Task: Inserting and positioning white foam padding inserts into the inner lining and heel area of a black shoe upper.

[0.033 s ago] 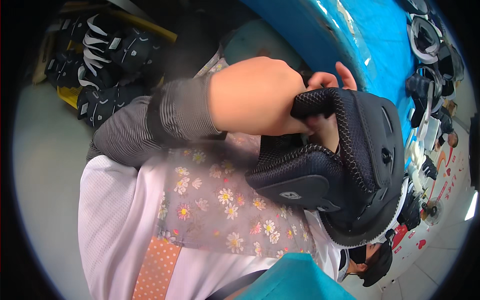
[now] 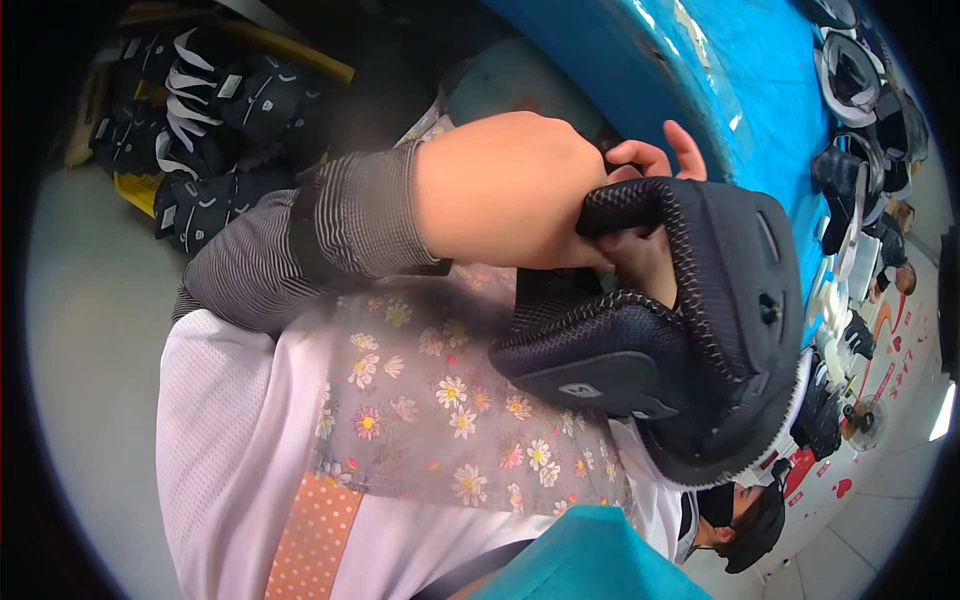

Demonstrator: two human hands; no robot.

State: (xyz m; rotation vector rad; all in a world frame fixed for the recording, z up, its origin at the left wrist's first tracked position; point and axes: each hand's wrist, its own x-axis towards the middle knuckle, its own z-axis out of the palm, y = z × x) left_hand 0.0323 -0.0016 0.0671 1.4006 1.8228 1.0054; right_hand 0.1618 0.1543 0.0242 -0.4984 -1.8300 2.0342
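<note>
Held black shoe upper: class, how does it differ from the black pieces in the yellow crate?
The upper is held; the pieces lie heaped in the crate. The upper is one item; the pieces are several. The upper looks larger than each piece. Both look mainly black.

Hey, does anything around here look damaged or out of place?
Yes, the blue table covering looks wrinkled and worn along its edge, with a pale patch where its surface seems scuffed or peeling. The black shoe upper in the hands shows no obvious damage.
</note>
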